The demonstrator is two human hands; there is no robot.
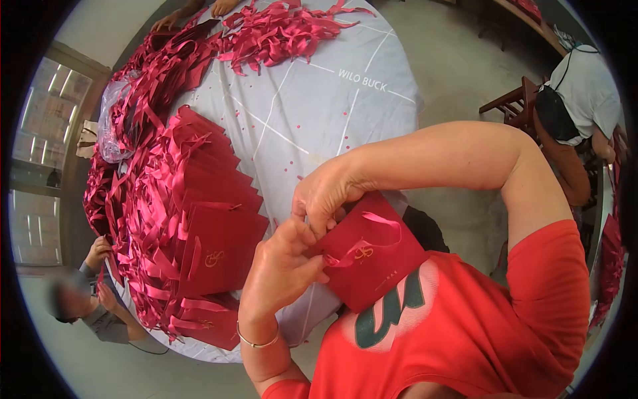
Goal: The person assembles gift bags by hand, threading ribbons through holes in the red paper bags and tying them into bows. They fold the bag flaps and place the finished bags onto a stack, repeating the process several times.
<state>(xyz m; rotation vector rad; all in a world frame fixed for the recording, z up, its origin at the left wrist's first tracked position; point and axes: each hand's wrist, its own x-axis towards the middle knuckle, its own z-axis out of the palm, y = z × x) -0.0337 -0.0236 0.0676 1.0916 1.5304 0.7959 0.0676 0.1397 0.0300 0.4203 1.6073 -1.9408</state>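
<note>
A red paper gift bag (372, 272) with gold print and a pink-red ribbon handle (395, 233) rests tilted against the front of my red shirt. My left hand (282, 263), a bracelet on its wrist, is closed at the bag's left edge, its fingertips near one end of the ribbon. Close against it, my right hand (325, 196) bends its fingers over the bag's upper corner. The fingertips of both hands are partly hidden where they meet, so any small thing between them cannot be made out.
Rows of similar red bags (222, 253) with ribbon handles cover the left of the round cloth-covered table (299, 113). More ribbons (279, 36) lie at the far side. Other people's hands (100, 249) work at the left and far edges. A person (591, 86) is by wooden chairs (525, 100) at right.
</note>
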